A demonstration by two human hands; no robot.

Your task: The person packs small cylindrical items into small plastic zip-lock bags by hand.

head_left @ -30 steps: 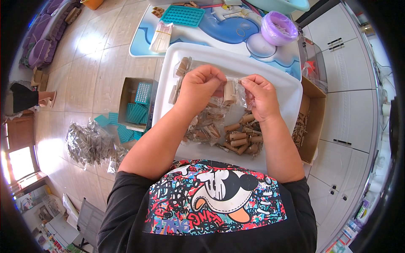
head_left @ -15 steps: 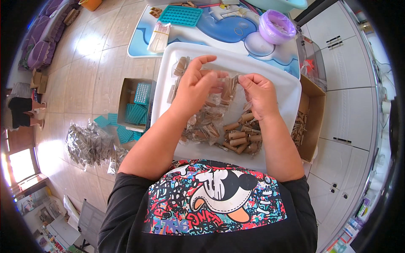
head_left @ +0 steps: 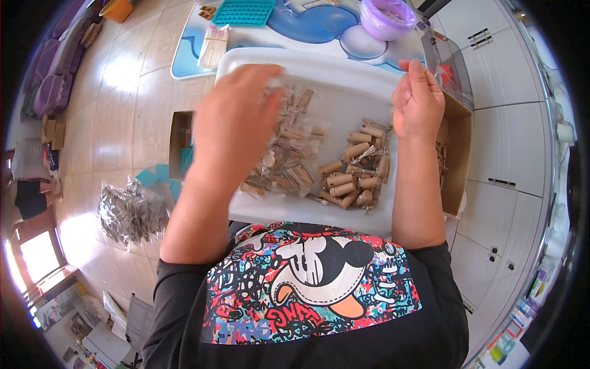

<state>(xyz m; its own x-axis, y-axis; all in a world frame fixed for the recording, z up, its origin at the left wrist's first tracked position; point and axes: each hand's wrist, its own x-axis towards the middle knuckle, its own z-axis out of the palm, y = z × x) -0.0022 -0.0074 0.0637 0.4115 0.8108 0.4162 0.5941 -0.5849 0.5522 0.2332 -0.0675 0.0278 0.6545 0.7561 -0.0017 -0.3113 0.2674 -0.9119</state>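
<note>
A white tray (head_left: 362,80) lies before me. In its left half is a heap of clear packets (head_left: 295,141) with flat brown pieces inside. To the right, small brown cylinders (head_left: 344,184) lie in a loose pile, some with thin clear wrapping about them. Above the packets' left side hovers my left hand (head_left: 236,120); motion smears its fingers, so its grip cannot be read. My right hand (head_left: 421,101) is raised over the tray's right rim, thumb and fingers pressed together. Whatever it may pinch is too small to make out.
A cardboard box (head_left: 458,154) with small brown pieces stands right of the tray, another box (head_left: 179,132) left. Clear bags (head_left: 132,212) lie on the floor near teal pieces (head_left: 157,175). Beyond are a teal tray (head_left: 244,12), wrapped white sticks (head_left: 213,46) and a purple basin (head_left: 387,24).
My hands, close together over the tray half a second ago, have moved apart: the left to the left, the right outward to the right rim. The packet between them is no longer there.
</note>
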